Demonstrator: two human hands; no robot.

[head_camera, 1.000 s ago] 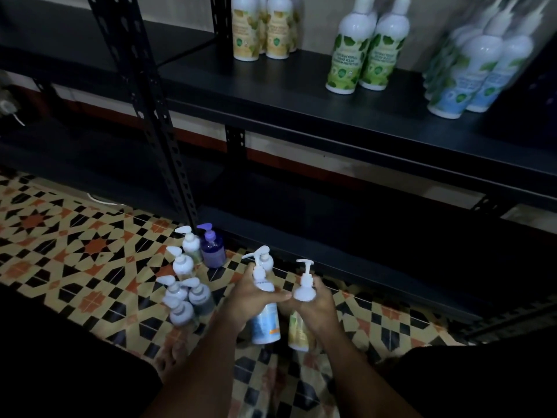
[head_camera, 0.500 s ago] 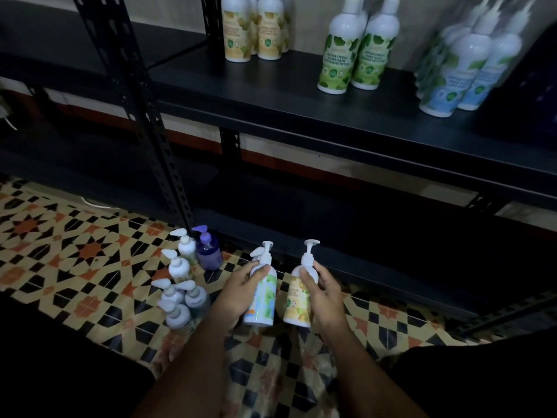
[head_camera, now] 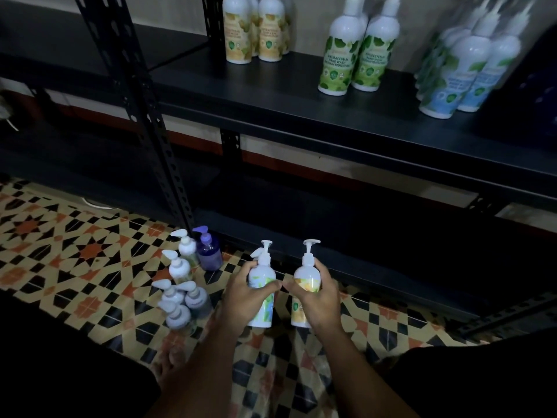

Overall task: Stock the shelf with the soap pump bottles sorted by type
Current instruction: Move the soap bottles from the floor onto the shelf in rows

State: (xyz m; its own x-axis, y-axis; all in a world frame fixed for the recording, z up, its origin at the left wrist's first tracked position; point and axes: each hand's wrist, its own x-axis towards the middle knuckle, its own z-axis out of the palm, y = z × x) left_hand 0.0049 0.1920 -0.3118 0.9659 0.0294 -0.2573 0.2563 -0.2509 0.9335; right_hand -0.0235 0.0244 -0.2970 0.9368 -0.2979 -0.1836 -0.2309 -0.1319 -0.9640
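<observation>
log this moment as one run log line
left hand: grips blue-green bottle | right hand: grips yellow bottle | both upright | shelf: partly stocked

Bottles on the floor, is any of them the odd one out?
Yes. The purple bottle by the shelf post looks odd: its pump and body are purple, while the floor bottles beside it have white pumps. Nothing looks spilled or tipped over.
</observation>
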